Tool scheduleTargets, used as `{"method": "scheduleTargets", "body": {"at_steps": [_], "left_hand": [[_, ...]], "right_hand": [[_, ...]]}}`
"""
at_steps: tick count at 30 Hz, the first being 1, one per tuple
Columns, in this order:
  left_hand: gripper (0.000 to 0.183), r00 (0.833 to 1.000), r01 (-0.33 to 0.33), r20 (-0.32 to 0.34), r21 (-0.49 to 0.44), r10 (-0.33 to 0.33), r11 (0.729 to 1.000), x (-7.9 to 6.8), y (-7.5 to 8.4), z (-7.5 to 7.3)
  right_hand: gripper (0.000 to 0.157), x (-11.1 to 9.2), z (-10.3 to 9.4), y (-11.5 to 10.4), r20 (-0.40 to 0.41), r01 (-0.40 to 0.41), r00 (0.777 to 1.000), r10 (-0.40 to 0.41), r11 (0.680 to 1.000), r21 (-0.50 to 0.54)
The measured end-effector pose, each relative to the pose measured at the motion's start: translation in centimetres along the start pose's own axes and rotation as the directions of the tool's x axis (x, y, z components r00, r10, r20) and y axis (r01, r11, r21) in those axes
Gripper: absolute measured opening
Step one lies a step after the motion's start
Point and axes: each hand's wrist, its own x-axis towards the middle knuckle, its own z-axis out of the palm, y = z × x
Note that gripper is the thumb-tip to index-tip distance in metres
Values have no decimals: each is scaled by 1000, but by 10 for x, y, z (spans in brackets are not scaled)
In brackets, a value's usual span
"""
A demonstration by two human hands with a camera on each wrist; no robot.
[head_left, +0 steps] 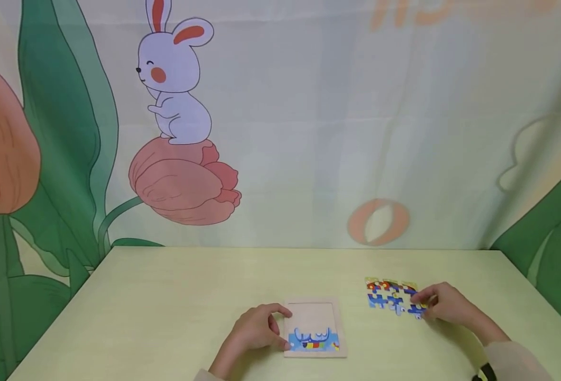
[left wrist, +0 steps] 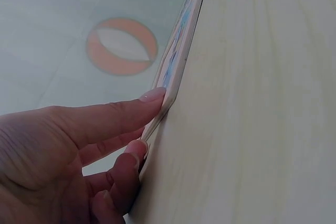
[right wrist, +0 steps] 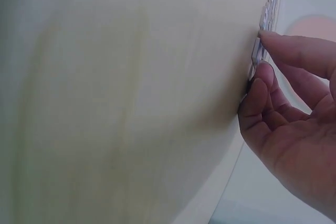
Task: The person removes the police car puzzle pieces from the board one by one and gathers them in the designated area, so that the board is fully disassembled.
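Observation:
A wooden puzzle tray (head_left: 343, 330) lies flat on the table, its lower part filled with joined blue and multicoloured pieces and its upper part bare wood. My left hand (head_left: 260, 329) holds the tray's left edge, thumb near the lower corner and index finger higher up. In the left wrist view the thumb (left wrist: 121, 119) presses on the tray's rim, with other fingers curled beside it. To the right lie several loose jigsaw pieces (head_left: 377, 300) grouped together. At their right end my right hand (head_left: 449, 304) pinches a jigsaw piece (right wrist: 257, 51) between thumb and fingers, low at the table.
The pale wood-grain table (head_left: 175, 301) runs back to a printed curtain (head_left: 285, 132) with a rabbit (head_left: 180, 90) and tulips. A black strap-like item (head_left: 487, 372) shows at the right sleeve (head_left: 513, 362).

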Motion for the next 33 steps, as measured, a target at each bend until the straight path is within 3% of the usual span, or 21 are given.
{"method": "scheduleTargets", "body": {"at_steps": [14,20,23,29,33], "left_hand": [[49,1000,-1,9,-15,1,1000,-1,-2,2],[50,1000,2,-2,-15,-2,1000,-3,0,-2],[50,1000,1,-4,-10,-1,1000,-4,-1,-3],[49,1000,9,5,-14,-9,1000,-4,-1,-2],[49,1000,10,-3,-13,-10,1000,-4,0,-1]], "right_hand": [[18,-1,3,0,-67,22,997,-25,998,-54],[19,-3,4,-7,-105,77,992,-76,997,1],[21,-5,10,-19,-109,157,983,-150,986,64],[31,-5,37,-57,16,326,941,-338,919,223],[33,-2,62,-90,89,352,918,-387,897,268]]}}
